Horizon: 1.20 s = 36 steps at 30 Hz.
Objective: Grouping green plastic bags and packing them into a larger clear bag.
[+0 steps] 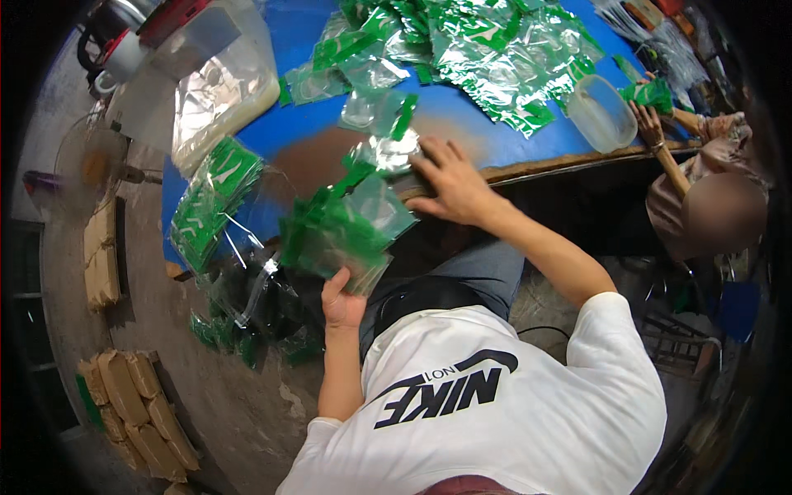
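**Green-and-clear pouches at the table edge**

Your left hand point(342, 301), centre frame, is clamped on a fanned stack of green-and-clear pouches point(342, 227) just off the blue table point(297, 124). Your right hand point(450, 181) lies flat, fingers spread, touching a single pouch point(386, 153) on the table's near edge. A loose pouch heap point(487, 58) fills the upper centre; a clear tub point(601, 111) sits upper right.

Pouch pile point(495, 58) on table point(297, 132) at 12 o'clock; tub point(601, 111) at 2; stacked pouches point(210, 202) at 9; wrapped blocks point(136, 412) on floor at 7.
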Each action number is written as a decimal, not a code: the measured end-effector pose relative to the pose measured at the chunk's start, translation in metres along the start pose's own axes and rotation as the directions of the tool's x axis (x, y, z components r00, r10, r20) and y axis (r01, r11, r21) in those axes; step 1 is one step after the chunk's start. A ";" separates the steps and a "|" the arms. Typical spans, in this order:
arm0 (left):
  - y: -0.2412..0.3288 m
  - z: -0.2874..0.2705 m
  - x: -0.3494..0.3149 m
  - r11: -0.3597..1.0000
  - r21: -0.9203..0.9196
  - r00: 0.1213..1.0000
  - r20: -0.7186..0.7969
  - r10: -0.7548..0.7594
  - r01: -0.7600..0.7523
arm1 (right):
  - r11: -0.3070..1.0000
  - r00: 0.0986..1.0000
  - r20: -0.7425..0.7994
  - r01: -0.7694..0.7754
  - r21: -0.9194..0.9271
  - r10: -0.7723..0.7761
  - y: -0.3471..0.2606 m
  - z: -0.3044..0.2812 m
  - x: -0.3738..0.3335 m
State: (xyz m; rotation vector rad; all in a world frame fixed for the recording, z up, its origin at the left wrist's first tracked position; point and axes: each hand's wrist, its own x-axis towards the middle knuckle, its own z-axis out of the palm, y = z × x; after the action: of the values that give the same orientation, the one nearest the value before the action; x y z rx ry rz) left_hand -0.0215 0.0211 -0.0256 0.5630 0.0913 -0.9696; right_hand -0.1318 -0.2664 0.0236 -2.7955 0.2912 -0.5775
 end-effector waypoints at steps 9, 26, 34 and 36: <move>0.011 -0.030 0.001 0.998 -0.055 1.000 0.000 0.030 -0.030 | 0.932 0.972 -0.047 0.235 0.275 -0.231 -0.010 0.010 0.023; 0.004 -0.008 0.018 0.985 -0.171 0.996 -0.092 0.013 -0.028 | 0.893 0.999 0.031 -0.003 0.450 -0.012 -0.098 0.015 0.059; 0.027 -0.004 -0.007 0.984 -0.144 0.992 0.048 0.118 -0.110 | 0.995 0.972 -0.217 0.095 0.004 -0.092 -0.039 0.052 0.123; 0.026 -0.011 -0.004 0.987 -0.118 0.994 0.017 0.108 -0.105 | 0.924 0.975 -0.170 0.196 0.328 -0.146 -0.043 0.052 0.105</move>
State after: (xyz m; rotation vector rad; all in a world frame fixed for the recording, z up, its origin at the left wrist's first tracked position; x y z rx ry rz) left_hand -0.0010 0.0408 -0.0226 0.4438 0.0954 -0.8609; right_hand -0.0098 -0.2400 0.0283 -2.4592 -0.0294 -0.7875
